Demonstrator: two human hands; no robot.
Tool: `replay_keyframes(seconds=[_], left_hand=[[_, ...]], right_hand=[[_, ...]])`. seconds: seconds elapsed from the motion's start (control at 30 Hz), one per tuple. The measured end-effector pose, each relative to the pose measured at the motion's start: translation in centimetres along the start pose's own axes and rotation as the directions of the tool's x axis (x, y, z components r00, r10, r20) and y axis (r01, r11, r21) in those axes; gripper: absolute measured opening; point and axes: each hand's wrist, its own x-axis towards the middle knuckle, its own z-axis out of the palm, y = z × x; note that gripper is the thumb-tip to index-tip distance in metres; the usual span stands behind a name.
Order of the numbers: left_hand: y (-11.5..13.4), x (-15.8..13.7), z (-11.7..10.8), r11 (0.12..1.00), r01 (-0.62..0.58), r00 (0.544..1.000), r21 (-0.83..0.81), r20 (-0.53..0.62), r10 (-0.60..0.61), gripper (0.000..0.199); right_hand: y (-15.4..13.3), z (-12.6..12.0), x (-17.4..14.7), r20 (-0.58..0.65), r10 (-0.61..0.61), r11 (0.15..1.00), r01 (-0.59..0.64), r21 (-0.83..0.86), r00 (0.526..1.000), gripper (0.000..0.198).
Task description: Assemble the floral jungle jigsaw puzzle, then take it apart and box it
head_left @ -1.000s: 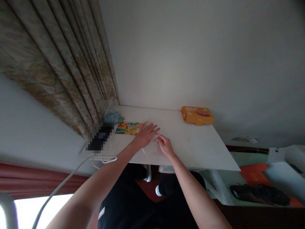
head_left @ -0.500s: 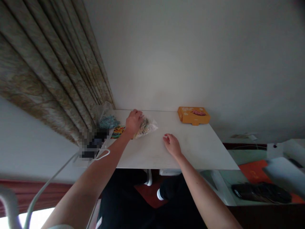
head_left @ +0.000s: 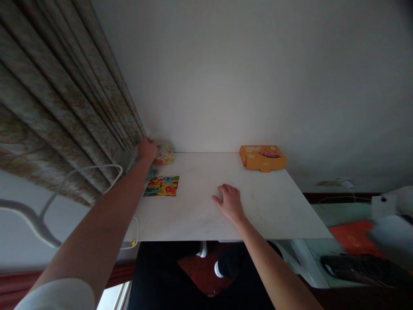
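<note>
At the table's back left corner, my left hand (head_left: 147,149) is closed at the edge of a clear plastic bag of colourful pieces (head_left: 165,153). The bag stands against the wall, and the fingertips are partly hidden. Under the left wrist shows a bit of another bag with bluish pieces (head_left: 151,173), mostly covered by my arm. Nearer me, a colourful picture card (head_left: 162,186) with cartoon animals lies flat. My right hand (head_left: 230,201) rests on the white table (head_left: 196,215), palm down and thumb apart, holding nothing.
An orange box (head_left: 263,158) lies at the back right, by the wall. The patterned curtain (head_left: 80,86) hangs along the left side, with a white cable (head_left: 111,165) near my left arm. Right of the table is a glass shelf with a red item (head_left: 356,237) and a black item (head_left: 355,267).
My left hand has carried the bag of pieces from mid-table to the back left corner, uncovering the picture card. My right hand has uncurled and settled on the table.
</note>
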Motion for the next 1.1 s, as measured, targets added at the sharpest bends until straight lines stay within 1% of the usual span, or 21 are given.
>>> replay_keyframes(seconds=[0.1, 0.2, 0.27, 0.33, 0.37, 0.4, 0.43, 0.47, 0.5, 0.57, 0.63, 0.67, 0.7, 0.73, 0.77, 0.83, 0.9, 0.97, 1.03, 1.1], left_hand=[[-0.7, 1.1, -0.4, 0.998, 0.059, 0.997, 0.018, -0.061, -0.057, 0.02], [-0.6, 0.7, -0.5, 0.998, 0.057, 0.993, 0.003, -0.101, -0.056, 0.026], [-0.2, -1.2, 0.0, 1.0, -0.001, 0.991, -0.007, -0.137, 0.0, 0.037], [0.3, -4.5, 0.9, 0.997, -0.073, 0.981, -0.003, -0.182, 0.071, 0.062], [0.5, -6.6, 1.6, 0.989, -0.144, 0.967, 0.02, -0.207, 0.145, 0.067], [0.6, -9.0, 2.3, 0.974, -0.222, 0.954, 0.05, -0.193, 0.228, 0.069], [0.7, -11.4, 3.1, 0.951, -0.301, 0.942, 0.072, -0.137, 0.308, 0.07], [0.7, -14.0, 3.9, 0.919, -0.386, 0.919, 0.078, -0.049, 0.39, 0.067], [0.6, -16.4, 4.7, 0.88, -0.469, 0.883, 0.073, 0.052, 0.466, 0.062], [0.4, -20.9, 6.2, 0.8, -0.599, 0.785, 0.035, 0.226, 0.577, 0.048], [0.2, -24.1, 7.5, 0.727, -0.686, 0.675, -0.024, 0.352, 0.649, 0.04], [0.0, -25.3, 8.0, 0.705, -0.707, 0.633, -0.052, 0.398, 0.664, 0.037], [-0.2, -26.1, 8.5, 0.693, -0.717, 0.605, -0.074, 0.429, 0.671, 0.036], [-0.3, -26.6, 8.9, 0.687, -0.721, 0.586, -0.091, 0.449, 0.674, 0.036], [-0.5, -27.0, 9.2, 0.687, -0.72, 0.579, -0.102, 0.457, 0.675, 0.037], [-0.8, -27.2, 9.8, 0.687, -0.718, 0.58, -0.109, 0.453, 0.677, 0.04], [-1.0, -27.2, 10.1, 0.688, -0.719, 0.585, -0.104, 0.444, 0.678, 0.041], [-1.1, -27.3, 10.3, 0.69, -0.718, 0.588, -0.097, 0.446, 0.675, 0.041], [-1.0, -27.3, 10.2, 0.692, -0.716, 0.588, -0.092, 0.455, 0.669, 0.041], [-0.7, -27.4, 10.1, 0.693, -0.715, 0.587, -0.086, 0.466, 0.663, 0.041]], right_hand=[[-0.1, -0.1, 0.0, 0.006, 0.004, 1.0, -0.004, -0.007, 1.0, 0.038], [-0.1, -0.2, 0.0, 0.004, 0.01, 1.0, -0.01, -0.011, 1.0, 0.038], [-0.1, -0.1, 0.0, 0.0, 0.015, 1.0, -0.015, -0.011, 1.0, 0.038], [0.0, -0.1, 0.0, 0.001, 0.018, 1.0, -0.017, -0.008, 1.0, 0.038], [0.0, -0.1, 0.0, 0.001, 0.018, 1.0, -0.018, -0.005, 1.0, 0.038], [0.0, -0.1, 0.0, 0.001, 0.019, 1.0, -0.019, 0.0, 1.0, 0.037], [0.1, -0.1, 0.0, 0.002, 0.019, 1.0, -0.019, 0.005, 1.0, 0.037], [0.1, -0.1, 0.0, 0.002, 0.018, 1.0, -0.018, 0.011, 1.0, 0.037], [0.1, -0.1, 0.0, 0.003, 0.017, 1.0, -0.017, 0.018, 1.0, 0.036], [0.1, -0.2, 0.1, -0.001, 0.023, 0.999, -0.023, 0.036, 1.0, 0.034], [0.3, -0.2, 0.1, -0.015, 0.046, 0.997, -0.045, 0.07, 0.999, 0.032], [0.4, -0.2, 0.1, -0.028, 0.065, 0.993, -0.062, 0.099, 0.998, 0.03], [0.6, -0.1, 0.2, -0.045, 0.09, 0.987, -0.083, 0.136, 0.995, 0.029], [0.8, 0.1, 0.2, -0.068, 0.122, 0.978, -0.109, 0.18, 0.99, 0.027], [1.2, 0.3, 0.3, -0.091, 0.16, 0.965, -0.136, 0.224, 0.983, 0.026], [2.1, 0.5, 0.7, -0.134, 0.244, 0.936, -0.196, 0.292, 0.961, 0.025], [3.4, 0.4, 1.5, -0.164, 0.324, 0.916, -0.266, 0.301, 0.932, 0.029], [5.0, -0.1, 2.6, -0.191, 0.402, 0.904, -0.356, 0.237, 0.895, 0.04], [6.8, -1.1, 4.3, -0.22, 0.492, 0.871, -0.475, 0.128, 0.842, 0.055], [8.7, -2.2, 6.2, -0.223, 0.535, 0.837, -0.548, 0.005, 0.815, 0.067]])
